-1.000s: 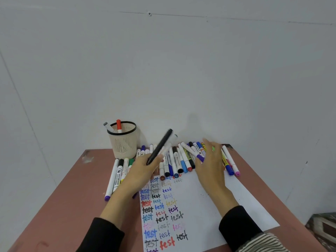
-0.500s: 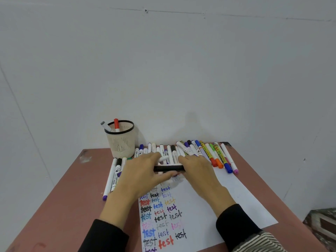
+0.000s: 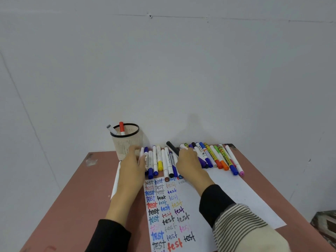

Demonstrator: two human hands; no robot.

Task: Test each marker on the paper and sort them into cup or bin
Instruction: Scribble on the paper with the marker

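A black marker (image 3: 172, 148) sticks up and to the left out of my right hand (image 3: 189, 163), which is shut on it above the row of markers (image 3: 214, 157) at the table's back edge. My left hand (image 3: 131, 168) lies over the left end of the row, fingertips beside the mesh cup (image 3: 136, 131) and touching a white marker (image 3: 141, 154); the blur hides whether it grips it. The cup holds a red-capped marker (image 3: 121, 126) and a grey-capped one (image 3: 110, 129). The paper (image 3: 236, 195) carries several coloured "test" words. No bin is in view.
A white marker (image 3: 116, 182) lies on the reddish table (image 3: 72, 197) left of my left wrist. A grey wall stands right behind the table. A patterned object (image 3: 325, 222) sits beyond the table's right edge.
Both hands held the black marker level over the paper half a second ago. Now only my right hand has it, moved back over the row, and my left hand has shifted left towards the cup.
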